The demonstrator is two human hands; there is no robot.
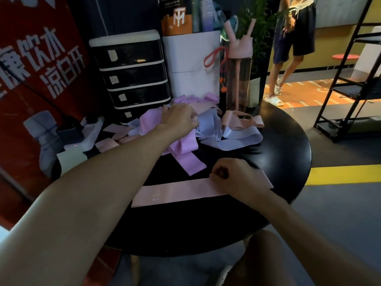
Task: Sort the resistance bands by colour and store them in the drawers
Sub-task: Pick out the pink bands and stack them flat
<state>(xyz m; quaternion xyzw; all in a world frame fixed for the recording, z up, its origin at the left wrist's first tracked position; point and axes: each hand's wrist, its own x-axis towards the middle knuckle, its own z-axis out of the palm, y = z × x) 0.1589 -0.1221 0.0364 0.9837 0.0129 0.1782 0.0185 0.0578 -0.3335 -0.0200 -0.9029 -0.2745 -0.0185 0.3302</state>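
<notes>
Reaches the left hand (179,118) into a tangled heap of lilac, pale blue and pale pink elastic resistance bands (206,129) on the far half of the round black table (288,145). Buries the bent fingers at the seam of lilac and blue; actual hold on any band: cannot tell. Pins with the right hand (228,176), clenched to a fist and enclosing nothing, a long flat pale pink band (175,191) laid out alone across the near part of the table, apart from the heap. Behind the heap, touching its far edge: a black four-drawer plastic cabinet with a white frame (132,75), visible drawers pushed in. Just right of it, a white paper bag (191,65), then a smoky bottle with a pink lid (239,79).
</notes>
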